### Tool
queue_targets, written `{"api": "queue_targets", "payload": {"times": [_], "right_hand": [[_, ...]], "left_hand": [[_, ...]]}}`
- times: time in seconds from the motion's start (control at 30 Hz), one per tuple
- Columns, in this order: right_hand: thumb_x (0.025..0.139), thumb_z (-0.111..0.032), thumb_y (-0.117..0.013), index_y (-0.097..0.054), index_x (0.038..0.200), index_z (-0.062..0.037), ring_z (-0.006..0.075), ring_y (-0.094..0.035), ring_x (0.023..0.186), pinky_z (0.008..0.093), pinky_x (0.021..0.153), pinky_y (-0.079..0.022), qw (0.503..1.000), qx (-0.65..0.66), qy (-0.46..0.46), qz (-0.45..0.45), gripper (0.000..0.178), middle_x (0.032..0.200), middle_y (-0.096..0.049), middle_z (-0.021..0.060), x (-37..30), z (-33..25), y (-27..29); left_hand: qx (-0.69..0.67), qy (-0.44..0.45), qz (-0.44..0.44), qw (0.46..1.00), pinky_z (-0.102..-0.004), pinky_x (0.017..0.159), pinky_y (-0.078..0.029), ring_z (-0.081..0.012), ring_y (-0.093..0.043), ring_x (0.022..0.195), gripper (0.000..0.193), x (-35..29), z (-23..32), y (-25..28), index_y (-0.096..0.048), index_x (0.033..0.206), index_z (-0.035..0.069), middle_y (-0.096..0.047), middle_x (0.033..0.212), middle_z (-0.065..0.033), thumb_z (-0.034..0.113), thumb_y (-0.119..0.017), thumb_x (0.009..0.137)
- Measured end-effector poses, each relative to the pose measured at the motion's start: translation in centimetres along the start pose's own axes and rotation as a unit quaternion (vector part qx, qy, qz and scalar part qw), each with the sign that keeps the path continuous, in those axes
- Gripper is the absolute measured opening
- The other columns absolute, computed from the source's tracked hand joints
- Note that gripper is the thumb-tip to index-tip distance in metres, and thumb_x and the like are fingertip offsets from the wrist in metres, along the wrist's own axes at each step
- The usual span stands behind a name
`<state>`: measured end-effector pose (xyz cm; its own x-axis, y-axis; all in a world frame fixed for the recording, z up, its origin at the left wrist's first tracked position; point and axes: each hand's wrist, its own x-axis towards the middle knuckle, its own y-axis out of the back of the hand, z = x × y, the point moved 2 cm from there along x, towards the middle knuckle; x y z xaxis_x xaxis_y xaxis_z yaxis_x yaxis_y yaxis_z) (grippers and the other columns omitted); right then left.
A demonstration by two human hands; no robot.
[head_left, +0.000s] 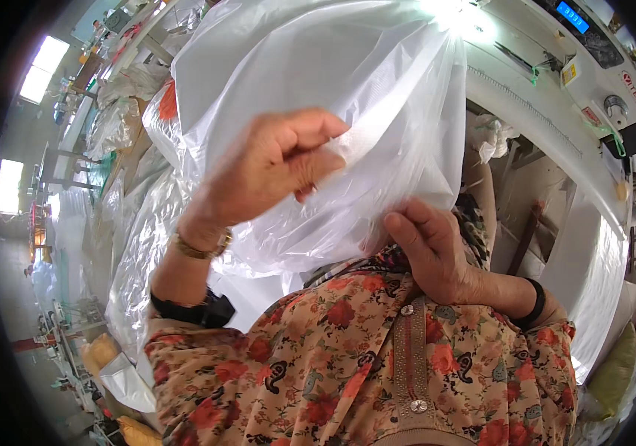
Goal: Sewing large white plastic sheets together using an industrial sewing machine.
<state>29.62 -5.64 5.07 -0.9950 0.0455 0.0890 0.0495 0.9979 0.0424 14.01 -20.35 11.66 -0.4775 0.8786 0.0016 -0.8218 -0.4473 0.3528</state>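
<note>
Fingers of the left hand curl toward the thumb, with a narrow gap at the tips, beside a pale band of clear plastic film; motion blur hides whether the film is pinched. The right hand is partly open, thumb extended, at the film's lower right; its hold cannot be told. Possible faults: slipping, caused by a loose fingertip grip on slick film; creasing, caused by uneven pull across the loose folds. The film extends ahead of and beneath the left hand, and ahead and to the left of the right hand. Beyond it, at far right, a white sewing machine stands on a white worktable.
</note>
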Motion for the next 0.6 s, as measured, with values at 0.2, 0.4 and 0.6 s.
{"api": "queue_targets", "payload": {"times": [0.2, 0.4, 0.6], "right_hand": [[0.092, -0.009, -0.056, -0.059, 0.097, 0.0013, 0.0292, -0.064, 0.072, 0.0354, 0.066, -0.050, 0.985, -0.126, 0.088, -0.082, 0.012, 0.074, -0.061, 0.0141, 0.3, 0.1, -1.5], [0.087, -0.015, -0.063, -0.058, 0.082, -0.0032, 0.0321, -0.060, 0.061, 0.0393, 0.059, -0.047, 0.952, -0.227, 0.074, -0.193, 0.014, 0.062, -0.057, 0.0111, 0.8, -0.2, -2.6], [0.086, -0.022, -0.064, -0.055, 0.073, -0.0043, 0.0334, -0.060, 0.061, 0.0399, 0.058, -0.048, 0.914, -0.330, 0.125, -0.199, 0.024, 0.061, -0.057, 0.0124, 1.7, 0.2, -3.5]], "left_hand": [[-0.052, 0.084, 0.046, 0.994, -0.0188, 0.050, -0.045, -0.0020, -0.053, 0.057, 0.015, -1.7, -4.4, -3.6, -0.062, 0.081, 0.001, -0.058, 0.064, 0.0023, 0.013, -0.066, 0.089], [-0.121, 0.096, 0.038, 0.987, -0.0202, 0.052, -0.044, -0.0034, -0.054, 0.059, 0.015, -1.6, -5.8, -4.8, -0.061, 0.083, 0.000, -0.057, 0.064, 0.0022, 0.014, -0.063, 0.090], [-0.077, 0.097, 0.043, 0.991, -0.0218, 0.051, -0.042, -0.0042, -0.051, 0.056, 0.017, -1.6, -5.6, -4.8, -0.060, 0.089, -0.001, -0.056, 0.065, 0.0020, 0.015, -0.058, 0.093]]}}
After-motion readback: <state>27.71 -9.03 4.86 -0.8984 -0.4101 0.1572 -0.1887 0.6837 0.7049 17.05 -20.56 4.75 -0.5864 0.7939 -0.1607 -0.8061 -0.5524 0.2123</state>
